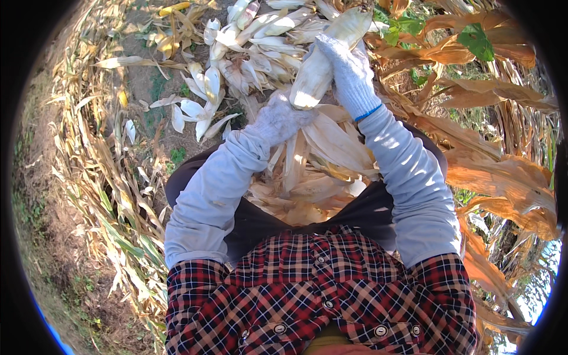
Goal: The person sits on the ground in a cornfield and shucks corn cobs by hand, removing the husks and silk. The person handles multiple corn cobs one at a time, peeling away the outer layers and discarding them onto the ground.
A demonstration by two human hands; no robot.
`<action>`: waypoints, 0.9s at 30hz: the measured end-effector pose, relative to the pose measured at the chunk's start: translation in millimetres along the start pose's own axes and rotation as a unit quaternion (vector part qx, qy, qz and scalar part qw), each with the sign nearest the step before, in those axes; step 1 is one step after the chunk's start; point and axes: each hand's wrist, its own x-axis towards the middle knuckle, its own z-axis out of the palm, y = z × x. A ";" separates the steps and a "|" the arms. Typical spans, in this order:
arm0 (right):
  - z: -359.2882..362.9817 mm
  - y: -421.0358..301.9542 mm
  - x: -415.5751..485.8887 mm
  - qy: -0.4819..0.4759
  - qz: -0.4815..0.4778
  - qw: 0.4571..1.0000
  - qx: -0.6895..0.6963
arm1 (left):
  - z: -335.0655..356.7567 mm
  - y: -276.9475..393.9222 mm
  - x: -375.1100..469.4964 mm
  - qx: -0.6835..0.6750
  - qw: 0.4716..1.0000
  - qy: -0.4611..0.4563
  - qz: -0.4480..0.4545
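A large ear of corn in its pale dry husk [310, 80] slants across the space in front of me. My right hand [348, 66], in a whitish knit glove with a blue cuff edge, is wrapped around its middle. Against the ear's lower end is my left hand [286, 115], gloved the same way, with its fingers curled. Whether those fingers pinch any husk is hidden. Loose dry husks [337, 140] lie below the hands, between my knees. Just beyond the hands spreads a heap of pale husks and husked ears [253, 49].
Dry corn stalks [115, 191] form a long row on the left. Broad brown corn leaves [497, 177] crowd my right side. A bare yellow corn cob [174, 9] lies at the far left, and another yellow ear [123, 98] lies nearer on the soil [142, 93].
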 end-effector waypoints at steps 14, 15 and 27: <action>12.5 -25.6 -5.3 -0.018 0.031 0.993 -0.109 | 2.1 -12.5 0.8 0.121 0.991 -0.003 0.064; 14.1 -28.6 -6.6 -0.021 0.035 0.993 -0.109 | 3.7 -15.1 0.9 0.106 0.992 -0.013 0.066; 20.7 -32.0 -6.1 -0.066 0.129 0.969 -0.201 | 5.0 -3.3 -6.2 0.222 0.970 -0.095 0.025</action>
